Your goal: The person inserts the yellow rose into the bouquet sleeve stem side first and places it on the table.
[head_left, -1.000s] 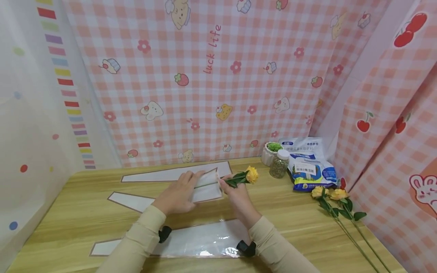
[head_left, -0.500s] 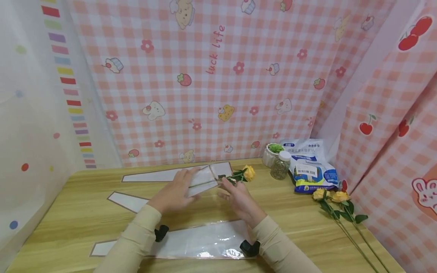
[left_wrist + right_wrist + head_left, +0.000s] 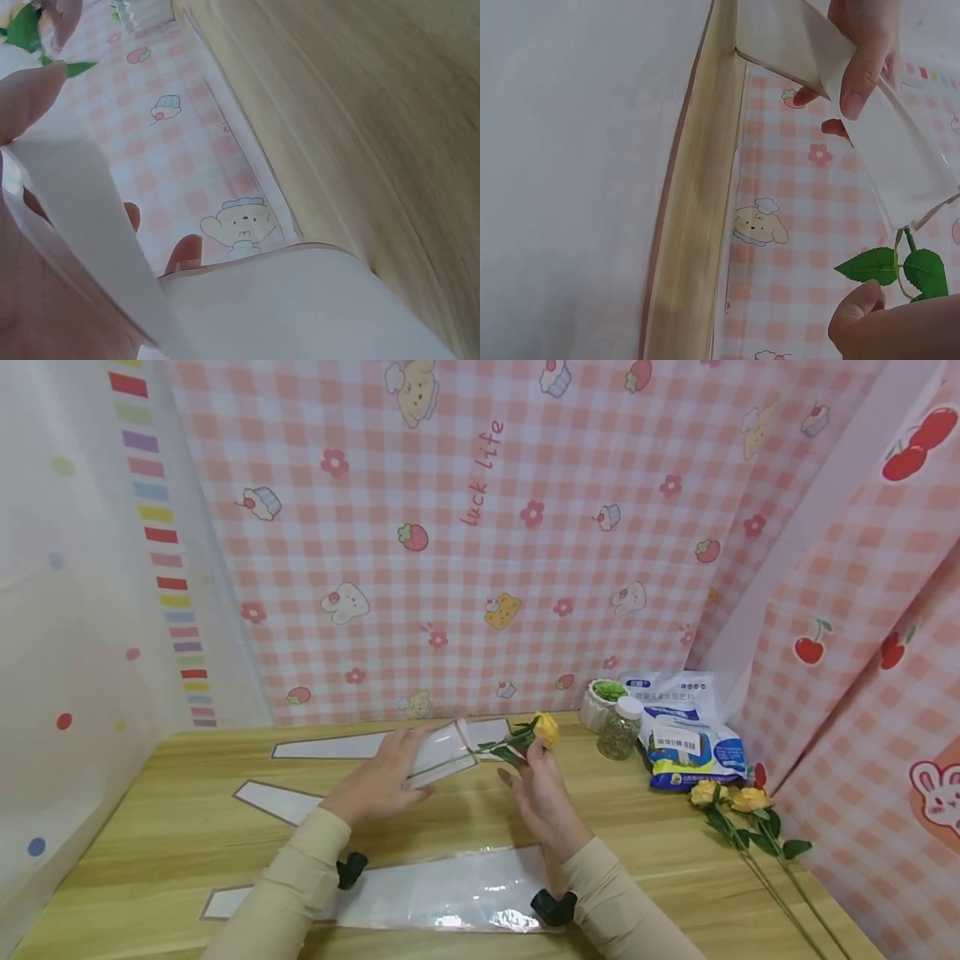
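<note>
Having left the mouth of the flower sleeve [image 3: 448, 743], my right hand [image 3: 546, 789] is now reaching toward one o'clock and touching the yellow rose [image 3: 546, 728] on the underside of its bloom. A second ago it was working right at the opening. The sleeve is shifting too: its mouth, facing about three o'clock earlier, is now pointing nearer two. My left hand [image 3: 378, 781] is gripping the sleeve, thumb on one face and fingers behind the other. My right fingers are meeting the bloom, but whether they are pinching or merely steadying it I cannot tell.

The rose is lying along the sleeve, its lower stem [image 3: 442, 766] appearing to run inside, while the leaves [image 3: 870, 266] and bloom are sticking out past the mouth. I am judging that the stem is already well in, and that I am now handling the flower by its head rather than at the opening.

Two loose roses [image 3: 705, 792] are lying between three and four o'clock from my hands. On the counter [image 3: 150, 852], a wide flat sleeve [image 3: 450, 889] is lying at six o'clock.
</note>
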Demonstrator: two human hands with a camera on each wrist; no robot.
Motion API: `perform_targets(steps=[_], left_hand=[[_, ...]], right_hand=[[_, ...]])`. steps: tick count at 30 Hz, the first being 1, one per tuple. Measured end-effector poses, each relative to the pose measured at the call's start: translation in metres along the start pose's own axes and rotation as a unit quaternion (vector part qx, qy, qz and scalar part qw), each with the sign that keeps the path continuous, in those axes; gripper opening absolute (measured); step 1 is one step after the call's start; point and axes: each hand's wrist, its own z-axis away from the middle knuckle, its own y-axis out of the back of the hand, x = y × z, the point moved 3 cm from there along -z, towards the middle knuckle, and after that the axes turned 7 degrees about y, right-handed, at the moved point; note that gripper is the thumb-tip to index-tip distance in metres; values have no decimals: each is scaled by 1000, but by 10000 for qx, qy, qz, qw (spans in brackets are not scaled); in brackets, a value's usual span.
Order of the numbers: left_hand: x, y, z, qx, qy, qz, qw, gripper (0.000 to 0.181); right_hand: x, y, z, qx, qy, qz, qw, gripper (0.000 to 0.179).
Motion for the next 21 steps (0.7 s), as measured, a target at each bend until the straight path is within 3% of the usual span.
perform_targets(steps=[7, 13, 21], left_hand=[[0, -1, 2, 47, -90, -167, 9998, 86], [3, 2, 4, 48, -80, -259, 9996, 92], [0, 1, 4, 22, 63, -424, 9991, 94]], right_hand=[[-9, 1, 1, 273, 184, -392, 9987, 52], [-17, 6, -3, 674, 297, -57, 9973, 30], [-24, 0, 0, 259, 726, 448, 9960, 34]])
